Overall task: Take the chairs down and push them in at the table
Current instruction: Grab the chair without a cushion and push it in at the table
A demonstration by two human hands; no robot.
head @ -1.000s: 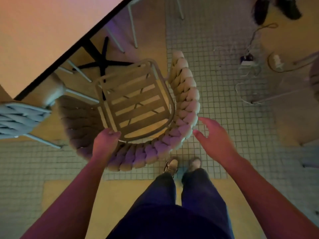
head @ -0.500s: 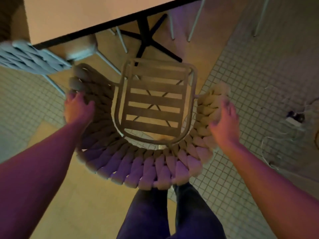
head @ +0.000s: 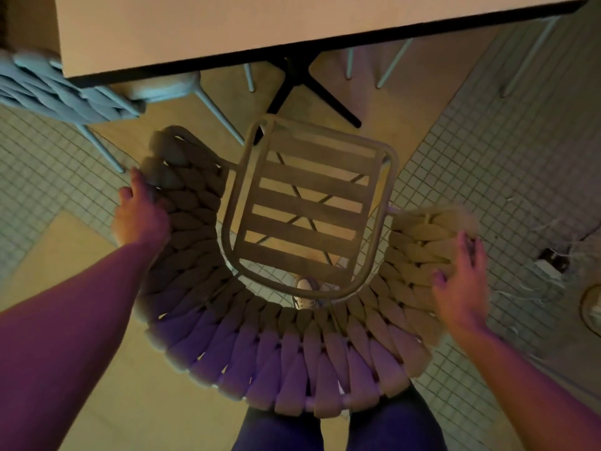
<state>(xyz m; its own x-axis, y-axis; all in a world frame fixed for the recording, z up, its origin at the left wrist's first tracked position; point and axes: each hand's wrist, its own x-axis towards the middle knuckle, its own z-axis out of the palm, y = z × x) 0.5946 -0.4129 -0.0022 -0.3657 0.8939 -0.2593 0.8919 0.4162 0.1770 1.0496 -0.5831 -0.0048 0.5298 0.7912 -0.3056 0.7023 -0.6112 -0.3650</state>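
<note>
Far left, blue woven chair [head: 48, 89] tucked at the table [head: 260, 30]. Left hand [head: 141, 211] clamped on the left arm of the beige woven chair [head: 292, 353], fingers curled round the braid. Slatted seat short of the table edge. Right hand [head: 461, 281] gripping the right arm, fingers spread over the weave.

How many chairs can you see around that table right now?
2 in clear view: the beige woven chair in front of the person, and a pale blue chair at the table's left corner. Thin legs under the table suggest more chairs, mostly hidden.
</note>
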